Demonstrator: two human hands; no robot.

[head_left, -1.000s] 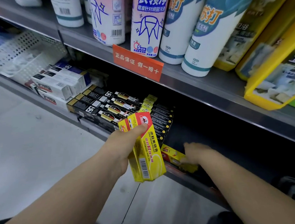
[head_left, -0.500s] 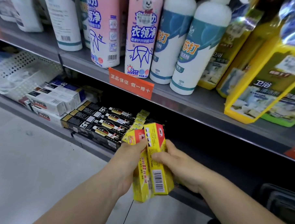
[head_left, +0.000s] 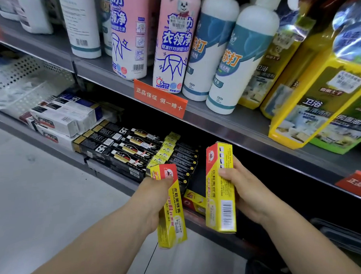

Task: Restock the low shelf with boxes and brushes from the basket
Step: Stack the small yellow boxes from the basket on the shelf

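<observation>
Half a second back the two hands were together on one bundle of boxes; now they have drawn apart, each with its own. Nearest me, the left hand [head_left: 155, 191] grips a long yellow cardboard box with a red end [head_left: 172, 218] near its top. The thumb lies across the front and the fingers curl out of sight behind. The box hangs nearly upright; whether a second one sits behind it I cannot tell.

Just to the right and a little higher, the right hand [head_left: 246, 192] holds a matching yellow-and-red carton [head_left: 219, 209]. Its thumb presses the front face, its fingers wrap the far side, and the barcode is toward the bottom. A clear gap separates the two boxes, where before they touched. Both are in the air in front of the grey metal low shelf [head_left: 123, 186], not yet on it.

Between and behind them, a third yellow box [head_left: 194, 200] lies flat near the shelf's front edge, as it did a second ago. Farther left on the same shelf are stacked black cartons with gold ends [head_left: 122, 147], then white cartons [head_left: 59, 119], then a white perforated plastic basket [head_left: 24, 81].

The view has tipped upward, so more of the upper shelf shows: an orange label strip [head_left: 160, 98], pink spray bottles [head_left: 172, 54], white-and-teal bottles [head_left: 234, 62] and yellow refill pouches [head_left: 308, 102].
</observation>
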